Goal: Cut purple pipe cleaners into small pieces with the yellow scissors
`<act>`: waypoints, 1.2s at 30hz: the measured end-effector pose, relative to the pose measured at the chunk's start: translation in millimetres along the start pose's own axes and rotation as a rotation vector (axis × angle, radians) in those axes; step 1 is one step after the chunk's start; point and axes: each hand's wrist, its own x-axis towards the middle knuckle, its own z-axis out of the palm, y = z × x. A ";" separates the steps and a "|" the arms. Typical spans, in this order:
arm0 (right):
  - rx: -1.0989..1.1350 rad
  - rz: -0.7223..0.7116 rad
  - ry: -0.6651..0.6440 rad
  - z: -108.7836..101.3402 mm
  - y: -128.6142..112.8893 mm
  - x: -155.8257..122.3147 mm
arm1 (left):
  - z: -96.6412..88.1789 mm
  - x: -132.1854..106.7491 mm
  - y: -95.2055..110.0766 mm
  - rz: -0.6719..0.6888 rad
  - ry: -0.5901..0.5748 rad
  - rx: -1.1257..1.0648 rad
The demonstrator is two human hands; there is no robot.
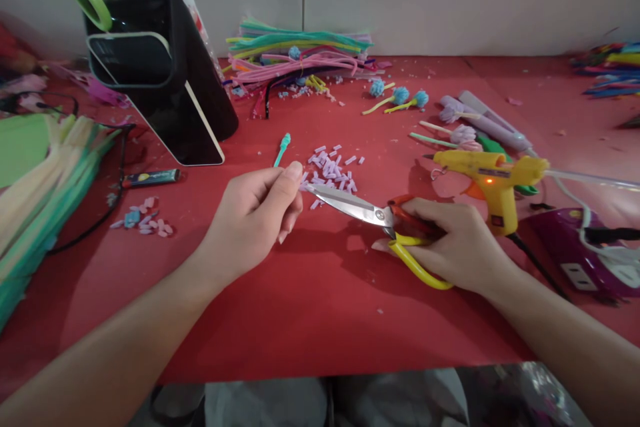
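My right hand [450, 240] grips a pair of scissors [350, 205] with one red-orange and one yellow handle loop. Their blades look closed or nearly so and point left, the tip right by the fingertips of my left hand [255, 213]. Thumb and fingers of that hand are pinched together. A bit of lilac shows beside the thumb tip, but whether it is held or lies behind cannot be made out. Just behind both hands lies a pile of short cut lilac pieces [333, 170]. A teal stick with a knobbed end [283, 147] is beyond my left hand.
A yellow glue gun [493, 180] with a lit orange light stands right, near a purple power strip [575, 247]. Fuzzy stems [300, 47] are bundled at the back. A black bottle [170, 73], a lighter [153, 177] and pink and blue bits [145, 219] are left.
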 end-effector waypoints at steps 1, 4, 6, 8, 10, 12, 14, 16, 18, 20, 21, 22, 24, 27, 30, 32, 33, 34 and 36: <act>0.006 0.002 -0.002 -0.1 0.0 0.1 | 0.2 0.1 -0.2 -0.002 -0.002 0.000; 0.020 0.004 -0.006 -0.3 -0.2 0.3 | 0.6 0.3 -0.9 -0.003 0.001 -0.005; 0.013 -0.001 -0.001 -0.2 -0.3 0.4 | 0.6 0.2 -1.4 -0.002 0.004 -0.003; 0.009 -0.001 0.003 0.0 -0.1 0.5 | 0.5 0.0 -1.5 0.001 0.001 0.003; 0.017 0.003 -0.001 0.2 0.2 0.5 | 0.4 0.0 -1.6 0.001 -0.003 0.008; 0.016 0.007 -0.005 0.5 0.6 0.5 | 0.3 0.3 -1.7 0.000 -0.005 0.004; 0.008 0.012 0.000 0.8 0.8 0.6 | 0.4 0.7 -1.8 0.002 -0.008 -0.004; 0.002 0.023 0.010 1.0 1.0 0.4 | 0.5 1.1 -1.8 0.005 -0.017 -0.009; 0.016 0.031 0.014 1.0 1.3 -0.4 | 0.6 1.2 -1.7 0.009 -0.019 -0.011; 0.037 0.055 0.017 0.9 1.6 -1.6 | 0.4 1.2 -1.5 0.007 -0.013 -0.011; 0.046 0.072 0.016 0.8 1.8 -2.3 | 0.3 1.2 -1.4 0.006 -0.008 -0.012; 0.053 0.088 0.015 0.7 1.9 -2.9 | 0.2 1.2 -1.2 0.005 -0.004 -0.015; 0.051 0.102 0.007 0.6 1.8 -3.7 | 0.1 1.2 -0.9 0.005 -0.001 -0.020; 0.045 0.069 -0.004 0.4 1.0 -3.2 | 0.3 1.5 -0.2 0.004 -0.002 -0.021; 0.035 0.047 0.002 0.2 0.0 -1.8 | 0.8 1.7 -0.1 0.006 -0.013 -0.027; 0.033 0.035 0.001 0.2 -0.1 -1.3 | 1.1 1.8 -0.4 0.007 -0.023 -0.037; 0.032 0.028 0.002 0.2 0.0 -1.2 | 1.2 1.8 -0.8 0.007 -0.024 -0.042; 0.031 0.021 0.004 0.4 0.4 -1.2 | 1.3 1.8 -1.1 0.006 -0.024 -0.046; 0.027 0.009 0.012 0.9 1.1 -1.2 | 1.5 1.7 -1.7 0.005 -0.021 -0.053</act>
